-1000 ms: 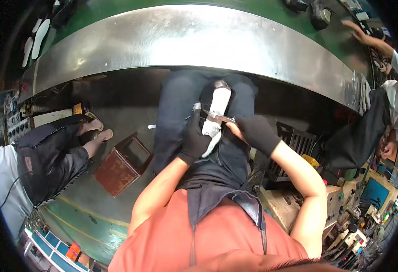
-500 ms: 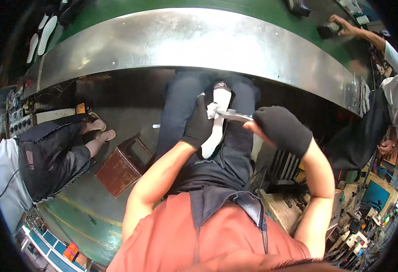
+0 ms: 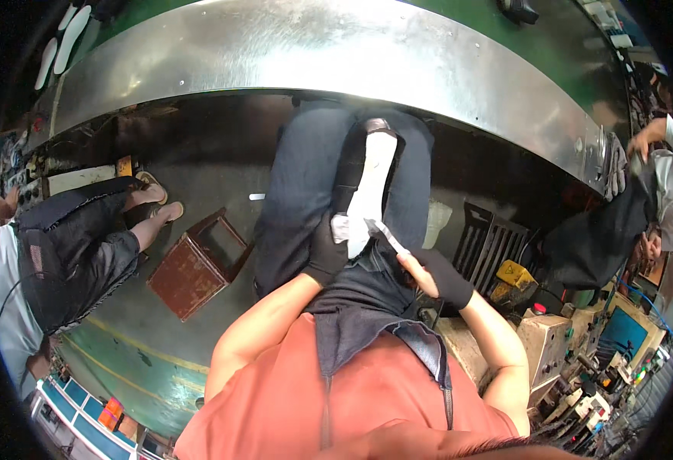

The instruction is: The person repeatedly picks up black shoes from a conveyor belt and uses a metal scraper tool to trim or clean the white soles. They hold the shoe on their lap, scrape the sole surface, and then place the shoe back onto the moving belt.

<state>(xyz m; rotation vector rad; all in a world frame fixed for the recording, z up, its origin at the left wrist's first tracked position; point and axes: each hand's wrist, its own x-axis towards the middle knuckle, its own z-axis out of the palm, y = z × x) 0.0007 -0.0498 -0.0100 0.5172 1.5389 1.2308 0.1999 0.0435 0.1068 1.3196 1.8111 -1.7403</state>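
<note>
A dark shoe with its long white underside facing up lies between my thighs. Its wider end points toward the bench and the heel end toward me. My left hand, in a black glove, is closed at the left edge of the heel part, with a small white wad at its fingertips. My right hand, in a black glove with thumb and fingertip bare, is closed round a slim, silvery hand tool. The tool's tip reaches the right edge of the underside near the heel; its exact kind is unclear.
A metal-edged bench with a green top curves across in front. White insoles lie at its far left. A brown box-like stool stands on the left floor. One person sits left, another works right. Machines stand lower right.
Both hands have come down toward me, from mid-shoe to the heel end. The right hand and tool have also shifted left. More of the white underside is uncovered.
</note>
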